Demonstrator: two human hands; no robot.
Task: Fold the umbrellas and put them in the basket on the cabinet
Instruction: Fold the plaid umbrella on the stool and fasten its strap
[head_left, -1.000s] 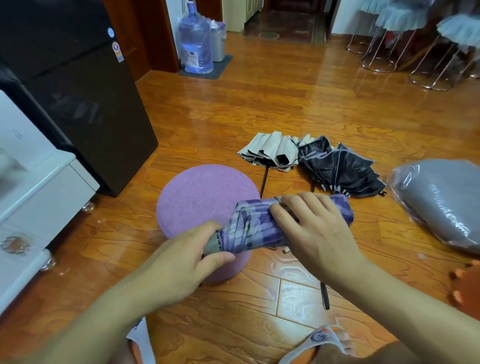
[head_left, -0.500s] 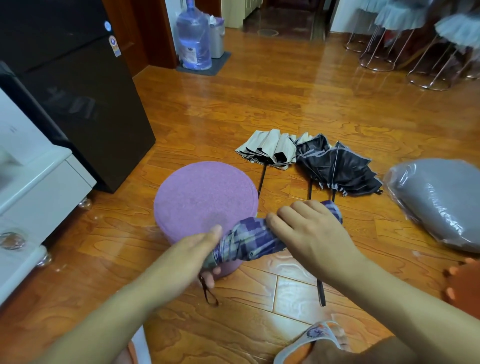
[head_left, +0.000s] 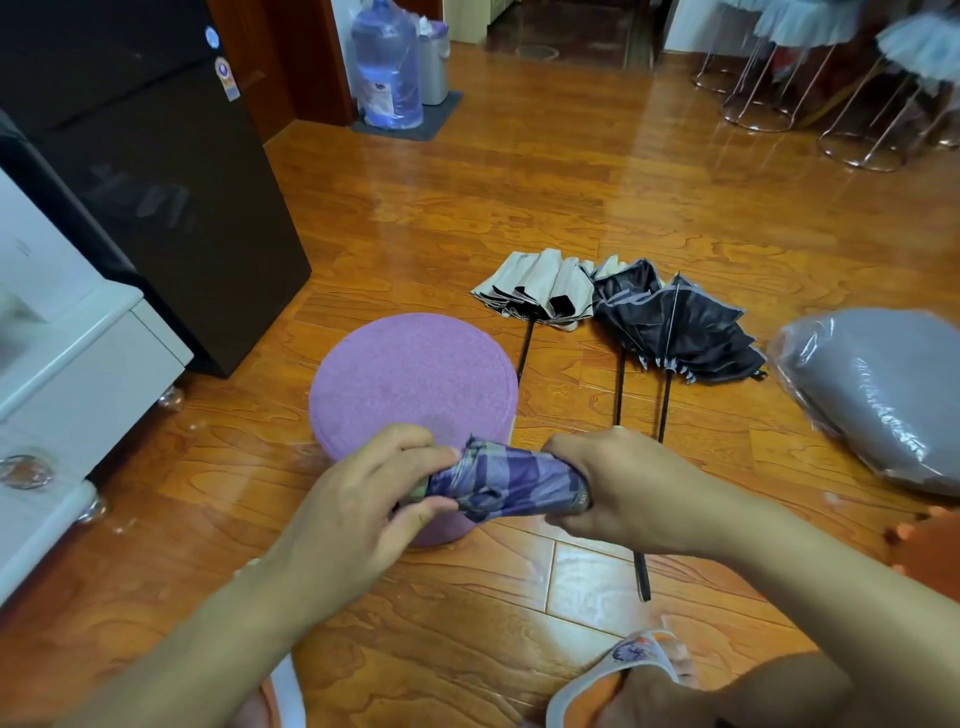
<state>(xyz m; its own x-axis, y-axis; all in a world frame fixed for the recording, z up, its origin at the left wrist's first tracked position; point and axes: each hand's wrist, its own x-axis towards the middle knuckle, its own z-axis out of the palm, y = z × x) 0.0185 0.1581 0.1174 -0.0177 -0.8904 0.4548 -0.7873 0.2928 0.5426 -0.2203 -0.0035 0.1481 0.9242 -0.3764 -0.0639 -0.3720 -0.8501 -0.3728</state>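
Both hands, left (head_left: 358, 499) and right (head_left: 618, 491), grip purple plaid umbrella (head_left: 506, 480); wrap canopy tight before strapping.

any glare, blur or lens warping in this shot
Head view: glare streaks the glossy wood floor; the chairs at top right are smeared; the fridge edge leans, wide-angle warp; the purple plaid umbrella stays sharp.

Bright, glossy floor (head_left: 519, 197) glare, edge blur
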